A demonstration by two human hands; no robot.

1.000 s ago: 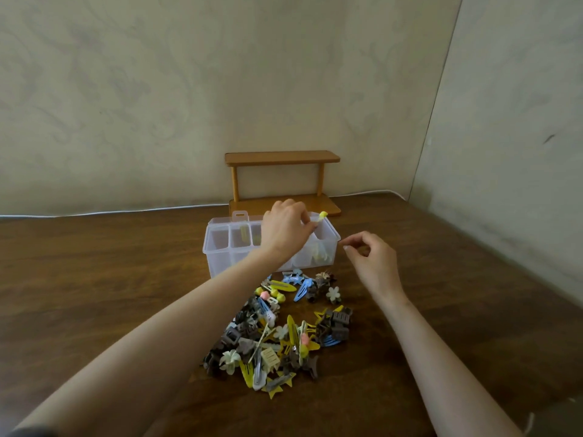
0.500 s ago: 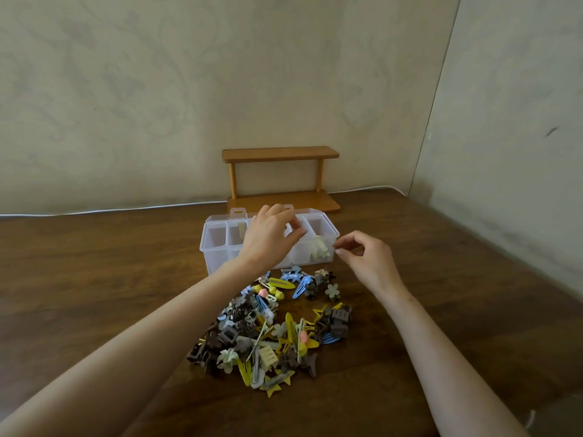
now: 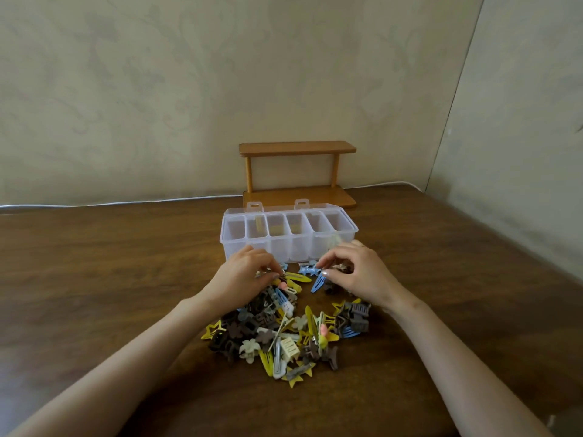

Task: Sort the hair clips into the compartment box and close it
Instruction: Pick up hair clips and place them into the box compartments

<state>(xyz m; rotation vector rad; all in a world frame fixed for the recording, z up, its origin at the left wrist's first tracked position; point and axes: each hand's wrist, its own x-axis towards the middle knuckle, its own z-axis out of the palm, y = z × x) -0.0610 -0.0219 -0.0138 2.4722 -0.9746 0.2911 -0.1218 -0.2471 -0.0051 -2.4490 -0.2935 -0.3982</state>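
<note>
The left hand (image 3: 249, 275) and right hand (image 3: 359, 272) have dropped from the open box (image 3: 293, 247) to the clips (image 3: 284, 332) heaped just before it on the bench (image 3: 126, 279); each grip is narrow, and I cannot tell whether it holds one

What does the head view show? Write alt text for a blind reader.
A left hand and right hand reach into the far edge of a pile of colourful hair clips on a wooden table, before an open clear compartment box. A wooden shelf stands behind, against the wall.
</note>
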